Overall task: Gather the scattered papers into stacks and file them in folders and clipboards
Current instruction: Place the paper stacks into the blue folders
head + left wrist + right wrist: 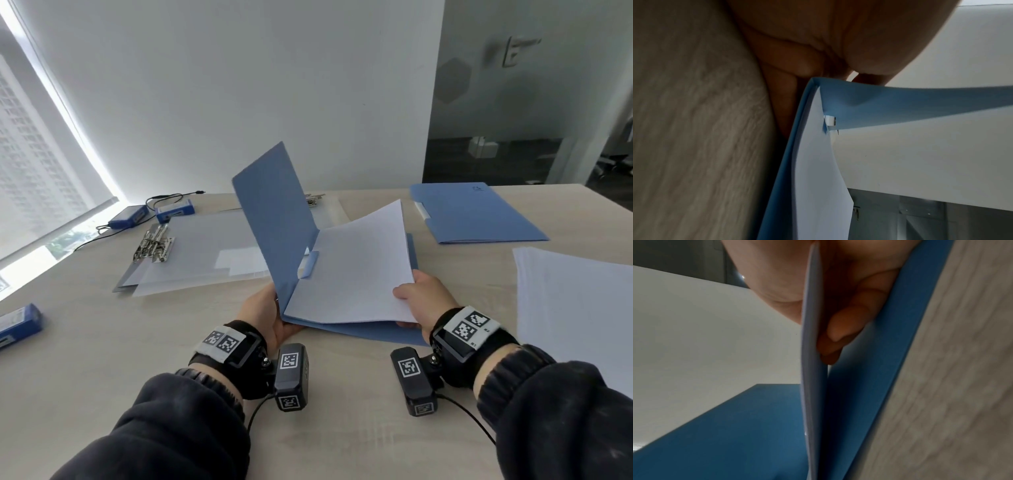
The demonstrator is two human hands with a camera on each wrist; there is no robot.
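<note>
An open blue folder [274, 219] lies in front of me on the table, its front cover standing up. My left hand [263, 313] grips the folder's near left corner by the spine [807, 104]. A stack of white papers [356, 270] sits inside the folder, its right side lifted off the back cover [890, 353]. My right hand [423, 296] pinches the stack's near right corner, thumb on top and fingers [846, 324] underneath. A small blue tab [310, 263] at the spine lies over the papers' left edge.
A second, closed blue folder [476, 212] lies at the back right. More white paper [575, 308] is stacked at the right edge. Translucent clipboards [205, 253] with metal clips [152, 243] lie at the left. Blue boxes [19, 323] and cabled devices [130, 216] sit farther left.
</note>
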